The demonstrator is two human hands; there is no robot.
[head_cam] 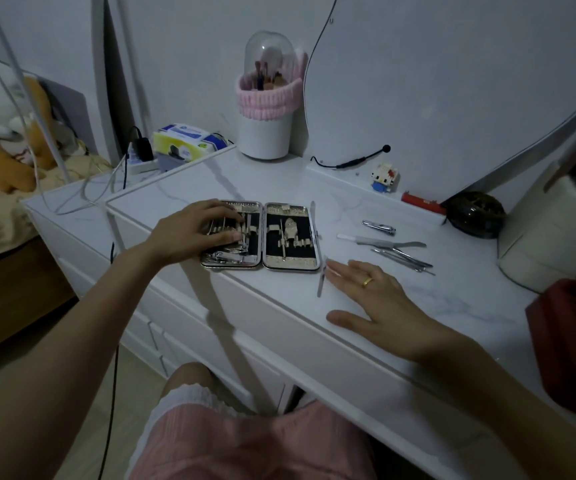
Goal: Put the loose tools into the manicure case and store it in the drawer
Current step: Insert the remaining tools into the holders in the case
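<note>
White brush holder (265, 133) with pink band, tissue pack (184, 138), toy block figure (384, 176); red lighter (422, 203), dark round shell (475, 214)

We see the case (262, 235) lying open and flat near the table's (401, 306) front edge, two metal-rimmed halves with dark lining, tools strapped inside. Just beside its right rim lies a thin file (321, 284), another slim tool (313, 220) along that rim. Toward the right, clippers (379, 228) and a loose cluster of tools (397, 251) lie flat.
</note>
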